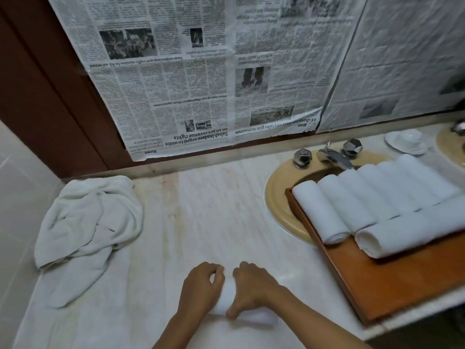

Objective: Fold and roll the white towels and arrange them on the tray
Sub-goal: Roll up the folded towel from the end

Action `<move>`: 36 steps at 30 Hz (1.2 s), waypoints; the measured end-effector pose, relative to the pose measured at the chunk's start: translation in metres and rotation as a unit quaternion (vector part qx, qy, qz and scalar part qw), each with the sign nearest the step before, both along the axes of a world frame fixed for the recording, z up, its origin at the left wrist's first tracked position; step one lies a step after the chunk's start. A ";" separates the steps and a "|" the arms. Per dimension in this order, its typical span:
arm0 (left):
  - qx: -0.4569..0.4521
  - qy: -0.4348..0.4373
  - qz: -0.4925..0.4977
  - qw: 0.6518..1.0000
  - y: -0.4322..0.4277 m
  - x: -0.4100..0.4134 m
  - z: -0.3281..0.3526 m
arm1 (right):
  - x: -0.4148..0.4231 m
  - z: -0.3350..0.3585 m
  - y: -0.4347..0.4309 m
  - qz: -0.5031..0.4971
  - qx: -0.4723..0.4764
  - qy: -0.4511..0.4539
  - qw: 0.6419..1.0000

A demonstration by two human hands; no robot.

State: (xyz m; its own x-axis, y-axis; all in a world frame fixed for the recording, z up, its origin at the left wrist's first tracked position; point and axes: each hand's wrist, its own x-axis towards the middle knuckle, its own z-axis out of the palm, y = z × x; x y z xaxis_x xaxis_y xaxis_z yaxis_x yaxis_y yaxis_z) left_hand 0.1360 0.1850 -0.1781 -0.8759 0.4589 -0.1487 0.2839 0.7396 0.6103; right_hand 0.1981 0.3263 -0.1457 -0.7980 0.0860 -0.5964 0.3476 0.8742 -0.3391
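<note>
Near the counter's front edge lies a rolled white towel (227, 298), gripped from both sides. My left hand (201, 288) curls over its left part and my right hand (254, 288) curls over its right part. A wooden tray (392, 280) rests over the sink at the right. Several rolled white towels (352, 200) lie side by side at the tray's back, and one more roll (407, 233) lies crosswise in front of them. A heap of loose white towels (88, 222) sits at the counter's left.
The beige sink basin (279, 202) with its chrome tap (332, 157) lies partly under the tray. A white dish (407, 142) stands at the back right. Newspaper (201, 71) covers the mirror behind the marble counter (214, 210).
</note>
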 end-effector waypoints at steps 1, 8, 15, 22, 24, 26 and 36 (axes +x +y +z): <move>0.010 -0.004 -0.007 1.000 0.004 0.008 -0.002 | 0.011 0.001 0.003 -0.008 0.003 0.005 1.000; 0.219 -0.202 0.062 0.953 0.068 0.040 0.013 | 0.078 0.015 0.057 -0.258 -0.069 0.052 0.962; 0.159 -0.072 -0.021 0.984 0.126 0.069 0.015 | 0.176 0.066 0.141 -0.584 -0.278 0.281 0.709; 0.120 0.071 -0.226 0.964 0.244 0.072 0.047 | 0.240 0.065 0.244 -0.759 -0.226 0.384 0.475; 0.029 0.082 -0.249 0.964 0.271 0.071 0.049 | 0.248 0.056 0.276 -0.785 -0.201 0.401 0.428; -0.090 0.108 -0.279 0.950 0.288 0.069 0.044 | 0.250 0.049 0.307 -0.797 -0.179 0.417 0.398; -0.198 0.092 -0.319 0.922 0.313 0.055 0.019 | 0.221 0.037 0.408 -0.845 -0.083 0.385 0.361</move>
State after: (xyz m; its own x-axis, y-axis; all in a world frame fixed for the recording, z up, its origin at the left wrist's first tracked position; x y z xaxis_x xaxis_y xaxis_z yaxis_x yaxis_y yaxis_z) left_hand 0.1909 0.4975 -0.1591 -0.4743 0.8310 -0.2906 0.8096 0.5413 0.2267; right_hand 0.4188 0.7347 -0.1090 0.3765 0.8522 -0.3634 0.0836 -0.4220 -0.9027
